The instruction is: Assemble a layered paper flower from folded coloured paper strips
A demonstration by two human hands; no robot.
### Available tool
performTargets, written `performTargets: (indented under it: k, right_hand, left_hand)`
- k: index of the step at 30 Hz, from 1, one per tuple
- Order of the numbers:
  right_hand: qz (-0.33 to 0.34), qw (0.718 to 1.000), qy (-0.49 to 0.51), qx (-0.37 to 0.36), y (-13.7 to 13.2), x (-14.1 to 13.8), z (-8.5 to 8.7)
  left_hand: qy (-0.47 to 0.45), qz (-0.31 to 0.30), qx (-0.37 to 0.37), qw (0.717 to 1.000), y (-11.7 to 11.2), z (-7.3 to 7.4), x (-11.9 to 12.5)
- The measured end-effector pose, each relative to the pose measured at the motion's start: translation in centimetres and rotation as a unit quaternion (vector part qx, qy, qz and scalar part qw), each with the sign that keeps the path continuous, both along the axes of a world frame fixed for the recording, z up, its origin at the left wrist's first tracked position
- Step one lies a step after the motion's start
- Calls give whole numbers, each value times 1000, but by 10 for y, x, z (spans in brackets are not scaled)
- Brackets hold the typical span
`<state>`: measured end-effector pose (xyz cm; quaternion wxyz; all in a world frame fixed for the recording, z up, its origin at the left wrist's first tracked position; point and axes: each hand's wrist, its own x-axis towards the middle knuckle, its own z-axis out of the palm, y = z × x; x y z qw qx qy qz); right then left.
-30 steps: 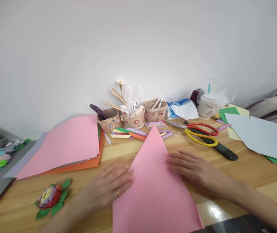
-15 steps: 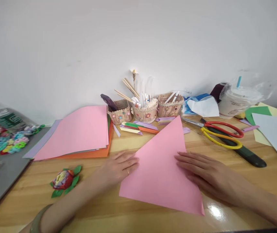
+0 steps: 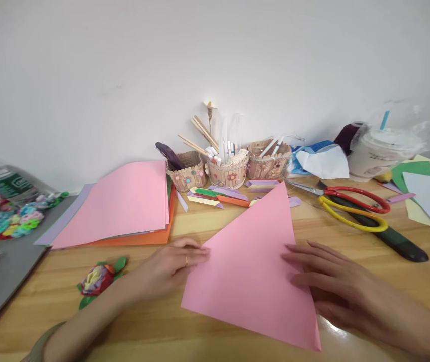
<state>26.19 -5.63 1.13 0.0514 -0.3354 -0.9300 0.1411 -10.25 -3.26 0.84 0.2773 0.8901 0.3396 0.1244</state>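
Note:
A pink paper folded into a triangle [image 3: 252, 266] lies on the wooden table [image 3: 418, 281] in front of me. My left hand [image 3: 169, 266] rests flat at its left edge, fingertips touching the paper, a ring on one finger. My right hand [image 3: 331, 281] lies open and flat along the triangle's right edge, fingers stretched toward the fold. Neither hand holds anything.
A stack of pink, orange and purple sheets [image 3: 124, 206] lies at the left. Three stick-built holders with pens [image 3: 230, 171] stand by the wall. Scissors [image 3: 350, 206], a lidded cup [image 3: 380, 151], paper strips [image 3: 218, 195], a paper flower [image 3: 97, 279] and more sheets [image 3: 429, 196] surround them.
The view lifted and shifted, so the whole triangle now shows. My right hand slid down along the right edge of the paper; my left hand stayed at the left edge.

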Motion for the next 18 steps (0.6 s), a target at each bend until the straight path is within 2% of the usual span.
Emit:
performTargets:
  k: [3, 5, 7, 10, 12, 15, 18]
  right_hand:
    - [-14, 996, 79, 27, 0, -4, -10]
    - [-64, 990, 128, 12, 0, -6, -15]
    - [-141, 979, 147, -22, 0, -8, -16]
    - [-244, 958, 135, -69, 2, -13, -13]
    - [-285, 946, 131, -81, 4, -18, -10]
    - [-312, 932, 151, -106, 5, -25, -9]
    - [-324, 926, 162, -107, 5, -31, -10]
  left_hand:
    - [-29, -8, -29, 999, 2, -1, -4]
    - [-33, -7, -35, 999, 2, 0, -6]
    - [-20, 14, -46, 999, 1, 3, -6]
    - [-2, 76, -77, 994, -1, 8, -3]
    - [-22, 124, -107, 986, -1, 7, 2]
    - [-73, 207, -147, 965, 1, 1, 9]
    - [-78, 277, -155, 945, 6, -5, 17]
